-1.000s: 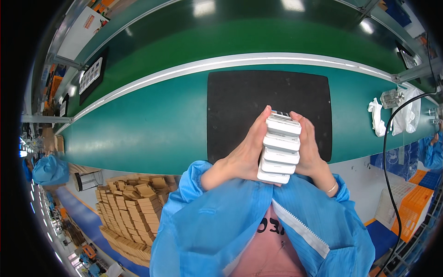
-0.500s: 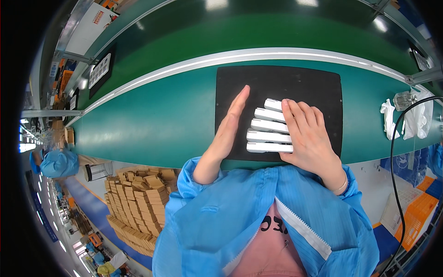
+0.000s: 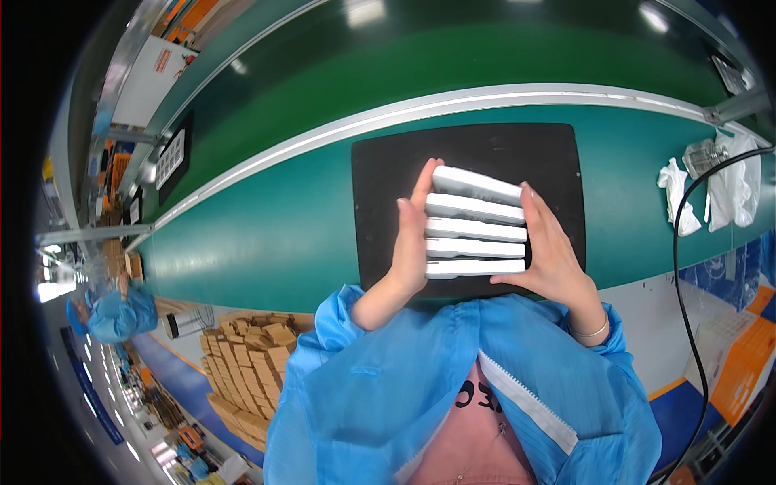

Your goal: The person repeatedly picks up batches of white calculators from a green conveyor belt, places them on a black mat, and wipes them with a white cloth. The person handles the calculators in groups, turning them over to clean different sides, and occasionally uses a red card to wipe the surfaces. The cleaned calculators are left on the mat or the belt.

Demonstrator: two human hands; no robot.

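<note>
White slabs, five in a row, are clasped between the left hand and the right hand, over the black mat! Against both ends the fingers are pressed, and the farthest slab is seen slanted.

Five slim white slabs, narrow sides facing up, ranked one behind another. Farthest slab slanted, right end nearer body. Row over black mat; contact unclear.
</note>
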